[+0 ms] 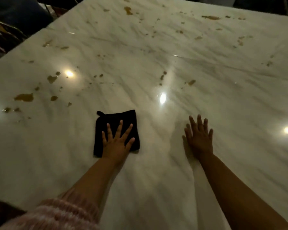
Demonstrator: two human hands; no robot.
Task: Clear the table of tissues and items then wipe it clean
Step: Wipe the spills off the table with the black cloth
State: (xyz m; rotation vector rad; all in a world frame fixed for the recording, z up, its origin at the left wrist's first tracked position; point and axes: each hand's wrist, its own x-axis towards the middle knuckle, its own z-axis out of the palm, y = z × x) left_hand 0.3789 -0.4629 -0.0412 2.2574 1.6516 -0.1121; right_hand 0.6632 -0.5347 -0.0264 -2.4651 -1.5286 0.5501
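Now the table, white marble dotted with brown spills, bears the left hand pressing spread, straight fingers flat on the black cloth near its front, and the right hand flat beside, fingers straight.

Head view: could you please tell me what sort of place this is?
Probably a dining area: a large marble table spattered with brown spills, and what look like chairs beside its far left edge.
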